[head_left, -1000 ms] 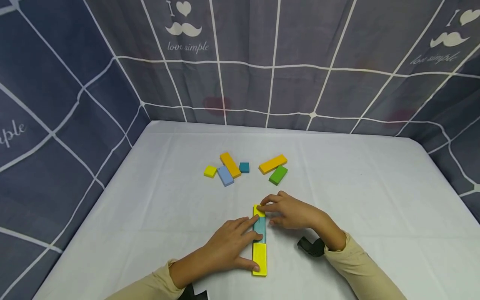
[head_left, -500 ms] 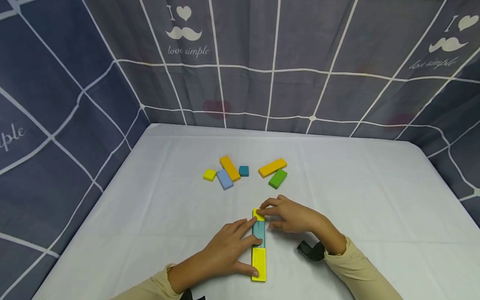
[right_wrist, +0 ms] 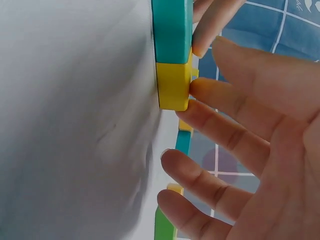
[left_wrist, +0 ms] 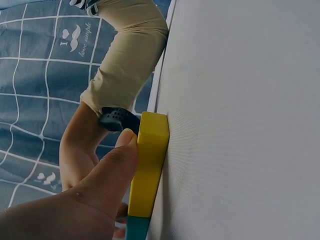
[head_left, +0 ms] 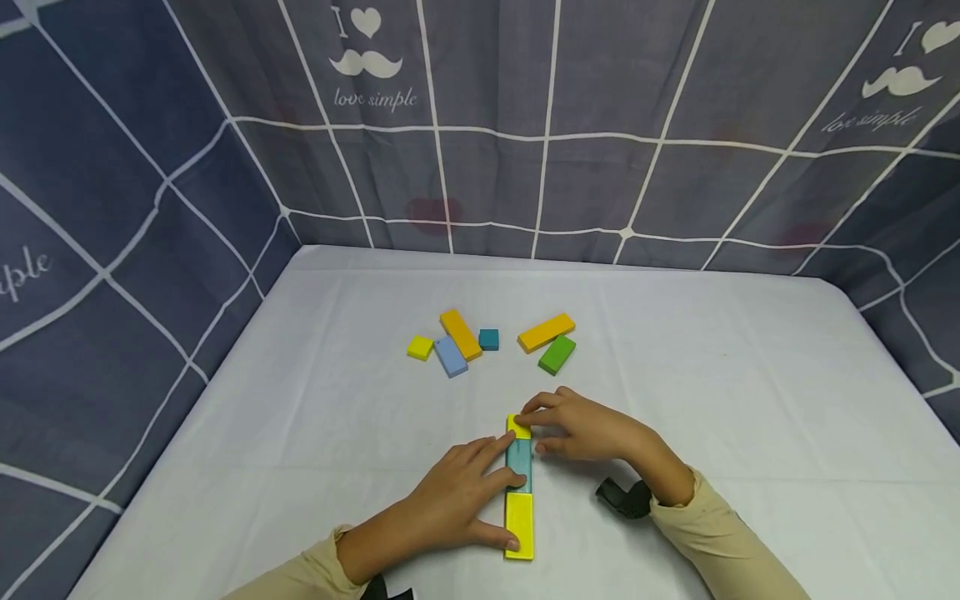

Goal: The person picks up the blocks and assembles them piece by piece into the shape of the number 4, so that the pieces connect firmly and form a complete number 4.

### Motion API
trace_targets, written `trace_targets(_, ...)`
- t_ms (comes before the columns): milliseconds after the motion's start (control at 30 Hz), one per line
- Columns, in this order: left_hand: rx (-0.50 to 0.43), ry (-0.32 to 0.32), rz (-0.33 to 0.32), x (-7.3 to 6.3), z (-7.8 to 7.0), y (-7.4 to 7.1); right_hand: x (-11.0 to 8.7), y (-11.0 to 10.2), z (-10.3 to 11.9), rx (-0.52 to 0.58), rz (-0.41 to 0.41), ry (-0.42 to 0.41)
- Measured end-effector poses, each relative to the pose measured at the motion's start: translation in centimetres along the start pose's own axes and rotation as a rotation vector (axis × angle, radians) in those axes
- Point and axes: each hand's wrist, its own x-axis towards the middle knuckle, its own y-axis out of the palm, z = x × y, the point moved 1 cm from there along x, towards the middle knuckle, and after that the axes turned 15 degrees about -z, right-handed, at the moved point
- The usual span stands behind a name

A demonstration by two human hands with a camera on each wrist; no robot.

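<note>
Three flat blocks lie end to end in an upright row in the head view: a small yellow block (head_left: 523, 432) at the far end, a teal block (head_left: 520, 457) in the middle, a longer yellow block (head_left: 521, 525) nearest the person. My left hand (head_left: 453, 496) is spread along the row's left side. Its thumb rests on the long yellow block and its fingers touch the teal block and the small yellow one. From the right, my right hand (head_left: 588, 425) touches the small yellow block with its fingertips; in the right wrist view its other fingers extend loosely past the row.
Farther back lie a small yellow-green block (head_left: 420, 347), a light blue block (head_left: 451, 357), an orange block (head_left: 461, 334) and a dark teal cube (head_left: 489, 339). Right of these are another orange block (head_left: 546, 332) and a green block (head_left: 557, 355). Curtains (head_left: 495, 183) enclose the white table (head_left: 712, 358).
</note>
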Motion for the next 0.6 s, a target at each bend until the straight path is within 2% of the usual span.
trace_targets(233,-0.007,0.007,-0.013,0.0,0.1,0.0,0.2,-0.3,-0.5,0.055,-0.015,0.049)
trace_targets(367,-0.009,0.008,-0.014,0.0,0.1,0.0,0.3,-0.5,-1.0,0.077,-0.088,0.065)
trace_targets(600,-0.014,0.007,-0.006,0.0,0.1,0.1,0.2,-0.8,-2.3,0.021,-0.237,0.098)
